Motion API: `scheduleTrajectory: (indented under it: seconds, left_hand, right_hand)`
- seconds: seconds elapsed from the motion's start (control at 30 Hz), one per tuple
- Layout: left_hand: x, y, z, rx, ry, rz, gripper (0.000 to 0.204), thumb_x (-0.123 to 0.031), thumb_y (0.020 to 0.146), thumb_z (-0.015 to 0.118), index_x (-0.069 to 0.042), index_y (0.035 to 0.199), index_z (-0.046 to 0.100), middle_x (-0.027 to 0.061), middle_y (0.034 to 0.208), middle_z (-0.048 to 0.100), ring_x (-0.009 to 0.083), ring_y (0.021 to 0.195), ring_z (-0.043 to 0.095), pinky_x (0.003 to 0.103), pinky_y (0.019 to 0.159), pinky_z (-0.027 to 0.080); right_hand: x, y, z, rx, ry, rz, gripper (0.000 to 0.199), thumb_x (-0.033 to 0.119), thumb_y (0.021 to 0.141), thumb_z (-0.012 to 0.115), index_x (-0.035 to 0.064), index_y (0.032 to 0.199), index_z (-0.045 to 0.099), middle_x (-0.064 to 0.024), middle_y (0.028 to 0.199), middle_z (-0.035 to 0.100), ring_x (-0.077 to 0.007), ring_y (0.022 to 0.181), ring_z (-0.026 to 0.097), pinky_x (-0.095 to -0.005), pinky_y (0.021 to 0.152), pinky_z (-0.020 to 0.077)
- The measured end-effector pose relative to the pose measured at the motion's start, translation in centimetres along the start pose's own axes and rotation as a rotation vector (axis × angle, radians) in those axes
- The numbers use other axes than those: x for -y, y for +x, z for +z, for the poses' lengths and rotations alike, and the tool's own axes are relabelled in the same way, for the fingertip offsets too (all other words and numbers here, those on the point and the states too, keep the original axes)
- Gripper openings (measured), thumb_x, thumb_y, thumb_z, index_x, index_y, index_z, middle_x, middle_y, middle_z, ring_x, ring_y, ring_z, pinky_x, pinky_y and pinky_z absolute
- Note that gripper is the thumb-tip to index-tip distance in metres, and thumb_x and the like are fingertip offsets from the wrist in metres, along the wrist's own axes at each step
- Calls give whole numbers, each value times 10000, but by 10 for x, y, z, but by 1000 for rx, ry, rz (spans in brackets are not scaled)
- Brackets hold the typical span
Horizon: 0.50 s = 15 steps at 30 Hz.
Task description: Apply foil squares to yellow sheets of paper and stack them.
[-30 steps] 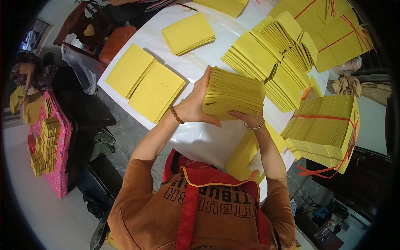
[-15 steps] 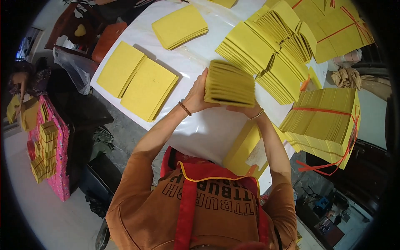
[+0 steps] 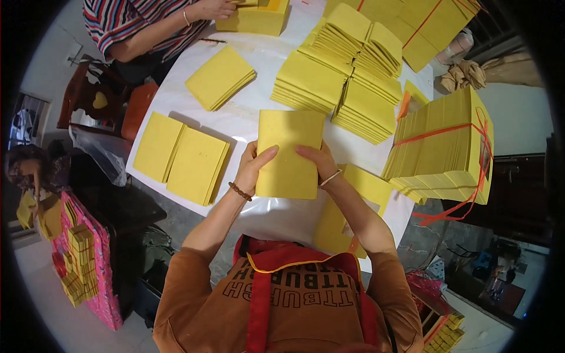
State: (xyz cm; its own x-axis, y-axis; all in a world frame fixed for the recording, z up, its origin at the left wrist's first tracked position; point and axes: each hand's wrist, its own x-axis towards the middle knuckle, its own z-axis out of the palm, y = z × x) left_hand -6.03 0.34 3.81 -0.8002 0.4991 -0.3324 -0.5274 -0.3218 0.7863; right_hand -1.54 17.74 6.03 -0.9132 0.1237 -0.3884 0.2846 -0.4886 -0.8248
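Observation:
Both my hands grip a thick stack of yellow paper above the white-covered table, its flat face turned up. My left hand clasps the left side with the thumb on top. Opposite it, my right hand has its thumb on the same face; the fingers below are mostly hidden. Two more yellow stacks, one beside the other, lie to the left. Farther off rests another small stack. A large fanned pile of folded yellow paper is beyond my right hand.
A tall yellow bundle tied with red string stands at the right. Under my right forearm lies a yellow sheet. Across the table, a co-worker's hand is at a yellow block. A brown chair stands left.
The stack has come nearer to me and turned from its layered edge to its flat face. Both thumbs now show on top. A co-worker's arm has come into view at the far left.

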Motion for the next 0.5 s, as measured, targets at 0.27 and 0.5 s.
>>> scheduleTrajectory:
  seconds: [0.27,0.5]
  left_hand:
    - [-98,125,69,307,28,-135,477,-306,791,671,50,1082,545,145,978,629,208,816,637,309,732,522]
    - [-105,227,82,322,200,-320,487,-356,805,639,-3,1131,554,140,1042,625,220,848,636,329,742,513]
  right_hand:
    - [86,39,0,-86,135,-212,640,258,756,709,58,1268,380,-93,1125,543,-202,988,559,-338,782,493]
    - [91,105,-39,-211,90,-154,579,373,813,630,95,1259,389,-62,1145,527,-199,1042,536,-355,792,481]
